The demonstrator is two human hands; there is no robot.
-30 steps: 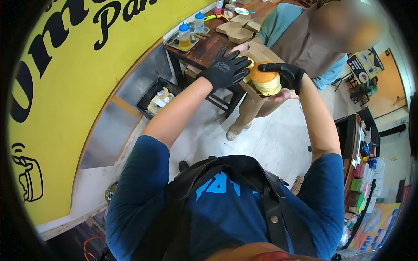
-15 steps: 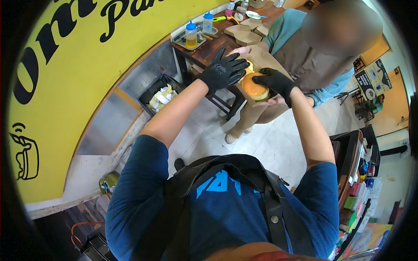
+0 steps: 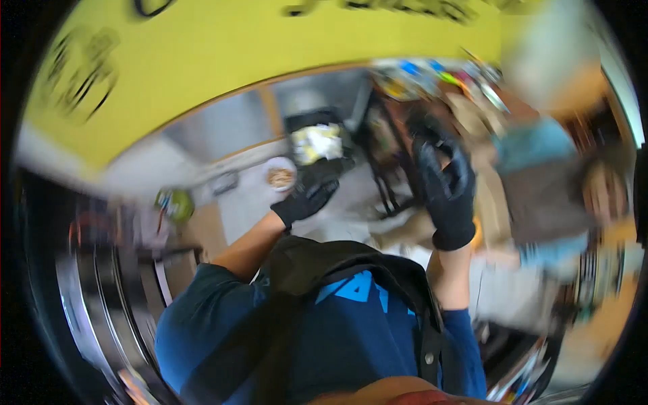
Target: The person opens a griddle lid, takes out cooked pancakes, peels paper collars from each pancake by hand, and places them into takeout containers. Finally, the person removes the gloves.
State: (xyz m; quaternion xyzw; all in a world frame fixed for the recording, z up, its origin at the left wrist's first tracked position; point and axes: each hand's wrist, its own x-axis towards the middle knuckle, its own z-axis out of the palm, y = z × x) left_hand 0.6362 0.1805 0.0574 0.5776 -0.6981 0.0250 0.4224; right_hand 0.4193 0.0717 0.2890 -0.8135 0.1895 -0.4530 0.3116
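Both of my hands wear black gloves, and the view is smeared by motion. My left hand (image 3: 307, 202) is low, just in front of the black bin (image 3: 344, 158); its fingers look stretched out, with nothing visible in them. My right hand (image 3: 445, 179) is raised beside the cardboard box (image 3: 496, 209), fingers curved and apart, holding nothing that I can see. A sliver of orange burger bun (image 3: 477, 233) shows past my right wrist; the rest is hidden. Another person in a brown apron (image 3: 540, 189) stands at the box.
Pale scraps (image 3: 317, 143) fill the bin. A white bucket (image 3: 280, 174) with light brown contents stands on the floor to its left. The wooden table (image 3: 405, 108) carries blurred bottles (image 3: 408, 74) and cardboard boxes (image 3: 466, 115). A green round object (image 3: 175, 204) lies farther left.
My view has swung left. My hands have come away from the burgers in the box and moved apart, the left one down towards the bin. The other person now appears farther right.
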